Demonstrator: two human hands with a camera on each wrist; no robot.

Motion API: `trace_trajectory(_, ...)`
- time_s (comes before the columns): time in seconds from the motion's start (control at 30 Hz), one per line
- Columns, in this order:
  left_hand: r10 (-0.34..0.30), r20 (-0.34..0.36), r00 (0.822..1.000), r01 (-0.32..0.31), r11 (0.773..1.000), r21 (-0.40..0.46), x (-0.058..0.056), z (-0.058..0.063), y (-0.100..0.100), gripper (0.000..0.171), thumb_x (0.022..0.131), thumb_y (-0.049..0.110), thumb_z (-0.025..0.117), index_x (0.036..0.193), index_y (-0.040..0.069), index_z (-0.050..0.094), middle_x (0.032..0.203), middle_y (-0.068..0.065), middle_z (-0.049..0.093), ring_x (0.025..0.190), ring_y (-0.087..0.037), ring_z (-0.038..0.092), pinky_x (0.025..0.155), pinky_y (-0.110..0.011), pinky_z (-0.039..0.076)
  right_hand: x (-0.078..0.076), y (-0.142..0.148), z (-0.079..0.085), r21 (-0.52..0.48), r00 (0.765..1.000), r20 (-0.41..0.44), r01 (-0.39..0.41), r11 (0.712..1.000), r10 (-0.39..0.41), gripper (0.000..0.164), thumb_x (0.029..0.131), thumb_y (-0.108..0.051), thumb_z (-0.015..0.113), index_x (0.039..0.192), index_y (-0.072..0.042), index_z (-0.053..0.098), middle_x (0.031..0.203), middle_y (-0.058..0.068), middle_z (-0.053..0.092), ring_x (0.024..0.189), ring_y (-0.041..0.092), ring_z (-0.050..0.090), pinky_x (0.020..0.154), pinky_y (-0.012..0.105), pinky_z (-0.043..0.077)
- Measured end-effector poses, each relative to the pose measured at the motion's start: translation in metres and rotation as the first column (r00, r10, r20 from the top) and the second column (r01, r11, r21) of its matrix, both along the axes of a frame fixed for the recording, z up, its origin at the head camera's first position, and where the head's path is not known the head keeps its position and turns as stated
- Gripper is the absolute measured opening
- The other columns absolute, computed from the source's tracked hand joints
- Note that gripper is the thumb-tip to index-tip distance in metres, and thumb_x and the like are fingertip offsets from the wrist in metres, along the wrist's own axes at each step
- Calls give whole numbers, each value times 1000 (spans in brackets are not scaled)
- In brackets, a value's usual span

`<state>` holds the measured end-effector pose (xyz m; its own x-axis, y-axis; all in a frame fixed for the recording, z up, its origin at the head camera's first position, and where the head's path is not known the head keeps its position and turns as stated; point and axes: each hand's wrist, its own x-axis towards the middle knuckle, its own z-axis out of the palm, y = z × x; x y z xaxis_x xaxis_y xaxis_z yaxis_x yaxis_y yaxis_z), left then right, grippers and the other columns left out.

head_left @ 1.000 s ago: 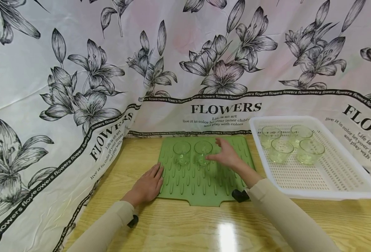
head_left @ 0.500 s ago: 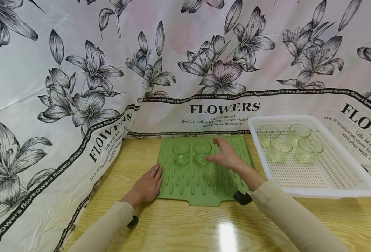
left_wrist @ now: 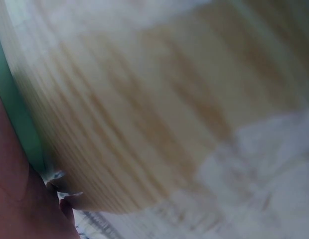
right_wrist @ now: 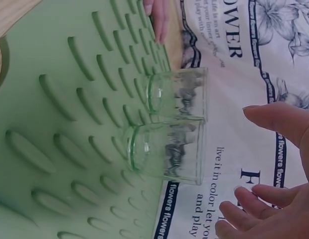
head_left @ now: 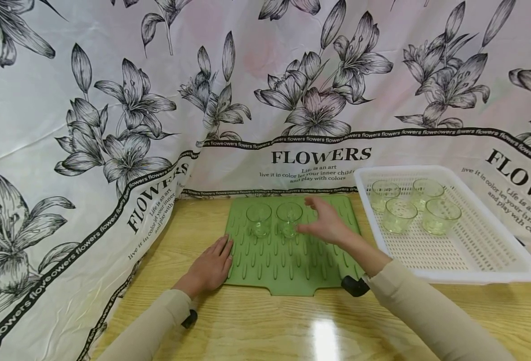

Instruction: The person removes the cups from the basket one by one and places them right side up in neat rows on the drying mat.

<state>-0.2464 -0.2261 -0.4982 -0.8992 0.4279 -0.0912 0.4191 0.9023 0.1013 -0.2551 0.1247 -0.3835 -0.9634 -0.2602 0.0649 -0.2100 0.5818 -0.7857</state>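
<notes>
Two clear glass cups stand upright side by side on a green ridged mat point(head_left: 288, 276): a left cup point(head_left: 259, 220) and a right cup point(head_left: 289, 220). My right hand point(head_left: 326, 223) hovers just right of the right cup, thumb and fingers spread, holding nothing. In the right wrist view a gap shows between that hand point(right_wrist: 284, 199) and the nearer cup point(right_wrist: 167, 152). My left hand point(head_left: 209, 265) lies with extended fingers at the mat's left edge, touching it. The left wrist view is blurred, showing part of that hand point(left_wrist: 25, 199) beside the mat's green edge point(left_wrist: 20, 114).
At the right, a white perforated plastic basket point(head_left: 495, 278) holds several similar glass cups point(head_left: 441, 218). Both the mat and basket sit on a wooden table point(head_left: 256, 326). A flower-printed cloth point(head_left: 229, 115) hangs behind and along the left side.
My right hand has drawn back slightly to the right from the right cup, its forearm shifting right. The left hand and the cups have stayed in place.
</notes>
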Motion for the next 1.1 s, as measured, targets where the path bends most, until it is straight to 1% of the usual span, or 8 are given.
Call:
trace_trajectory(0.23, -1, -5, 1000, 1, 999, -40, -1, -4, -2, 59, 114, 37, 19, 164, 6, 19, 171, -14, 10, 157, -33, 14, 126, -48, 23, 9, 6, 8, 0, 1000, -4, -15, 1000, 15, 92, 83, -21, 83, 155, 5, 32, 155, 26, 40, 143, 47, 36, 116, 63, 34)
trace_trajectory(0.43, -11, -15, 1000, 11, 999, -39, -1, -7, -4, 60, 114, 38, 21, 164, 5, 22, 171, -15, 13, 156, -34, 16, 125, -49, 25, 16, 18, 15, 29, 999, -40, -23, 999, 24, 89, 84, -23, 83, 153, 5, 35, 154, 26, 42, 142, 47, 38, 116, 64, 33)
trace_trajectory(0.6, -5, -26, 1000, 4, 999, -48, -1, -7, -5, 59, 114, 37, 21, 164, 4, 22, 171, -15, 13, 156, -34, 17, 125, -49, 25, 17, 27, 21, 49, 997, -72, -12, 999, 15, 89, 84, -23, 83, 152, 7, 36, 152, 28, 43, 141, 48, 39, 114, 65, 34)
trace_trajectory(0.73, -6, -16, 1000, 5, 999, -34, 0, -6, -4, 59, 114, 36, 23, 163, 4, 22, 171, -16, 13, 156, -35, 17, 125, -49, 24, 18, 36, 25, 50, 998, -63, -9, 999, 13, 88, 86, -22, 82, 154, 6, 33, 153, 28, 40, 142, 48, 36, 115, 65, 32)
trace_trajectory(0.83, -5, -11, 1000, 5, 999, -37, -1, -7, -3, 59, 114, 36, 22, 163, 4, 21, 171, -16, 12, 156, -34, 16, 125, -49, 24, 20, 43, 28, 61, 998, -58, -3, 998, 6, 88, 87, -24, 81, 154, 6, 33, 154, 28, 39, 143, 48, 36, 115, 66, 32)
trace_trajectory(0.93, -2, -11, 1000, 2, 999, -50, -2, -9, -4, 59, 114, 37, 21, 164, 5, 20, 171, -15, 11, 157, -33, 15, 125, -48, 24, 20, 50, 30, 84, 997, -72, 10, 996, -4, 86, 88, -25, 81, 153, 5, 35, 153, 28, 41, 142, 48, 37, 114, 66, 33)
trace_trajectory(1.1, -5, -13, 1000, 4, 999, -42, -3, -9, -4, 59, 114, 36, 23, 164, 5, 21, 171, -15, 11, 157, -33, 16, 125, -49, 24, 21, 61, 30, 89, 996, -86, 20, 996, -12, 82, 89, -23, 80, 152, 7, 36, 151, 29, 42, 140, 49, 38, 114, 66, 33)
